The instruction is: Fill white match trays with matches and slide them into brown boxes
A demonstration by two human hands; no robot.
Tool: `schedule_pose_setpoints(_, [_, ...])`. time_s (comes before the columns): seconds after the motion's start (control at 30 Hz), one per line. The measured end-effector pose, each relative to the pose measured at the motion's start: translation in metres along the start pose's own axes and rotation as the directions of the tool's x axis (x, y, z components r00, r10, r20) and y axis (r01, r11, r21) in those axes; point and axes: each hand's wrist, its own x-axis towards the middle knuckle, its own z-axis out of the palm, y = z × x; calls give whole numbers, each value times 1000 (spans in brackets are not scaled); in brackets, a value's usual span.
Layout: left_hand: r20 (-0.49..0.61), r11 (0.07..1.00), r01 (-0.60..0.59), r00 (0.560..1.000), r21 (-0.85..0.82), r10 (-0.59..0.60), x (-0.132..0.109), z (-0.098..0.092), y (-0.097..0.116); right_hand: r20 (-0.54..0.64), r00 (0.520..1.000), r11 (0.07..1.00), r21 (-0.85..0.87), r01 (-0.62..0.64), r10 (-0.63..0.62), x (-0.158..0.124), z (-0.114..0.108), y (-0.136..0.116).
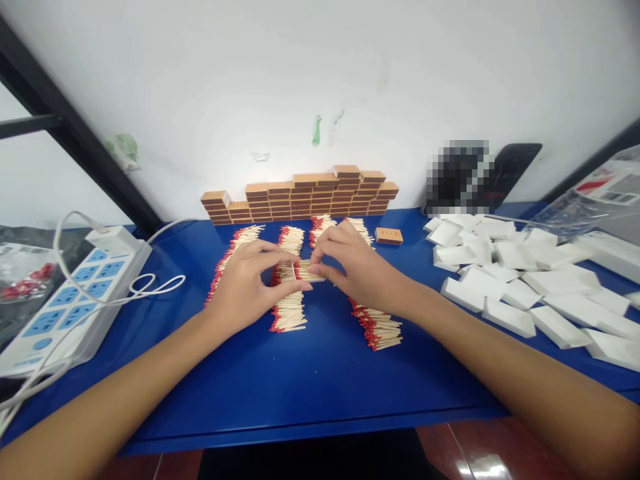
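Note:
Both my hands meet over the middle of the blue table (300, 373). My left hand (247, 283) and my right hand (357, 267) are closed together on a small white tray of matches (306, 270), pinching it between thumbs and fingers. Beneath them run three long rows of red-tipped matches (289, 313) laid on the table. A stack of brown matchboxes (300, 197) stands against the white wall behind. One single brown matchbox (389, 235) lies just right of the rows.
A heap of empty white trays (525, 280) covers the table's right side. A white power strip (70, 300) with blue sockets and its cable lies at the left. A clear plastic bag (595, 193) sits far right. The table's front edge is near me.

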Motion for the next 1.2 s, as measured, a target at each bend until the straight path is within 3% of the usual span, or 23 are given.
schedule_pose_setpoints(0.17, [0, 1000, -4, 1000, 0, 4, 0, 0, -1, -51, 999, 1000, -16, -21, 20, 0, -5, 1])
schedule_pose_setpoints(0.57, [41, 999, -25, 999, -44, 27, -1, 1, -2, -34, 999, 999, 33, -1, 3, 0, -3, -1])
schedule_pose_setpoints(0.7, [36, 1000, -16, 999, -20, 16, -1, 1, -2, 9, 995, 993, 67, -95, 95, 0, -7, 10])
schedule_pose_setpoints(0.87, [-2, 1000, -3, 1000, 29, 4, 0, 0, -1, -35, 968, 966, -67, -250, 248, 3, -2, 44])
schedule_pose_setpoints(1.03, [4, 999, -3, 1000, 46, 2, 1, 0, -2, -11, 981, 956, -222, -192, 194, 8, 10, 59])
schedule_pose_setpoints(1.2, [0, 999, 8, 1000, 53, -8, -1, 0, -5, 22, 981, 955, -234, -181, 192, 9, 14, 59])
